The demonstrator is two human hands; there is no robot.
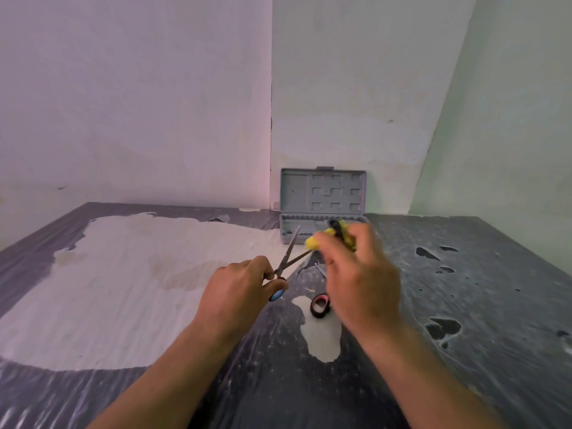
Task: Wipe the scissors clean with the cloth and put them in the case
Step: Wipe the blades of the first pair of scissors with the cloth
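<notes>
Holding the scissors (289, 258) by the handles, the left hand (238, 289) keeps them up off the table (464, 305) with the blades spread. Right hand (359, 274) is bunched round a yellow cloth (322, 239), pressed on one blade tip. Open grey case (323, 202) sits just past both hands, tape roll (320, 305) under the right one.

You have one view only, from a wide-angle camera on your head, looking forward and down over the bench (464, 289). Your forearms enter from the bottom edge and your left hand (238, 292) and right hand (359, 274) meet near the middle, close to the lens. The view faces a room corner, where the open case (323, 193) stands at the bench's far edge. Straight lines bow toward the frame edges.
</notes>
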